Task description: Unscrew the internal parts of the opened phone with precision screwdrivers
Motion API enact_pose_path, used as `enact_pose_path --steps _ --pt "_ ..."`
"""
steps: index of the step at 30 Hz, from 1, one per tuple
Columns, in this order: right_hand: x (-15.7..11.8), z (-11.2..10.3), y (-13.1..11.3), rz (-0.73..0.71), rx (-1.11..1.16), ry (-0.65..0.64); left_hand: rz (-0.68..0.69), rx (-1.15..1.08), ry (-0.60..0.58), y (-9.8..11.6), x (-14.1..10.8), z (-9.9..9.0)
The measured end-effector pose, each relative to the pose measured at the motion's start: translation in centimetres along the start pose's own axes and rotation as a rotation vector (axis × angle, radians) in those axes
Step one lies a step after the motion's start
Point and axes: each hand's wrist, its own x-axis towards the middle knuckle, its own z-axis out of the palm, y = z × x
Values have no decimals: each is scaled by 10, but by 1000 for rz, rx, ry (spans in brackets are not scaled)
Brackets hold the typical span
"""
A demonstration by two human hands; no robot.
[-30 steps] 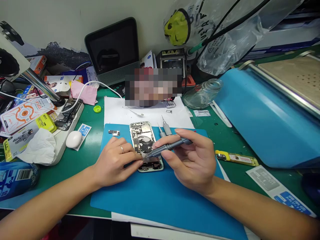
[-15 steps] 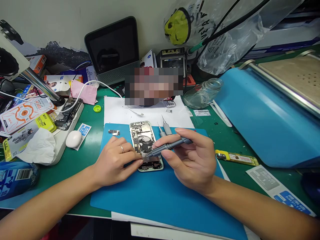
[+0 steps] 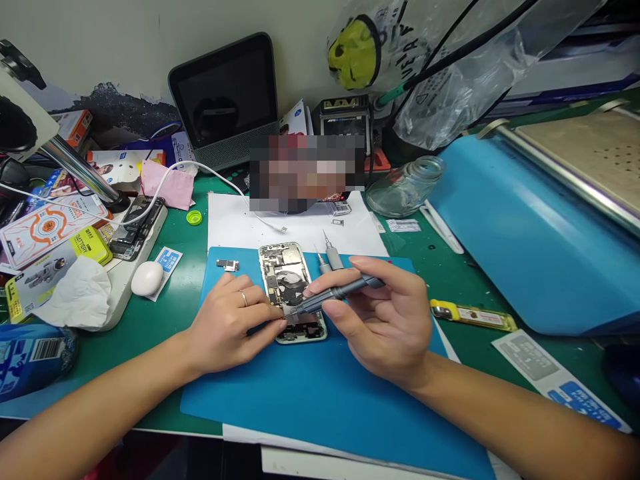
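An opened smartphone [image 3: 287, 257] lies on the blue mat [image 3: 300, 400], its inner parts bare. My right hand [image 3: 387, 320] grips a grey screwdriver [image 3: 345, 290] between thumb and fingers. The driver slants down to the left, its tip over the phone's lower half. My left hand [image 3: 240, 323] reaches across the phone's lower left edge, thumb and forefinger closed together beside the driver's tip. What lies between those fingertips is hidden. Beyond the phone, two more grey screwdrivers [image 3: 332, 253] lie with their tips pointing away. A small metal phone part [image 3: 228, 265] rests on the mat's upper left.
White paper [image 3: 230, 223] lies behind the mat, a white cable [image 3: 220, 175] ending on it. A glass jar [image 3: 406, 187] and a yellow cutter [image 3: 473, 315] are to the right. Left are a white mouse-shaped object [image 3: 147, 278], boxes and crumpled tissue [image 3: 83, 293]. A dark screen [image 3: 225, 93] stands behind.
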Motion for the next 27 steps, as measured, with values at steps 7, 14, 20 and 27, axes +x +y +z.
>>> enact_pose_path --steps 7,14,20,27 --pt "0 1 0 0 13 -1 4 -13 4 0 0 0" --pt "-1 1 1 2 32 -4 2 -12 3 0 -1 0" --pt "-1 0 1 3 29 -4 6 -23 9 0 0 0" --pt "-2 0 2 8 50 -9 19 -27 31 0 0 -1"
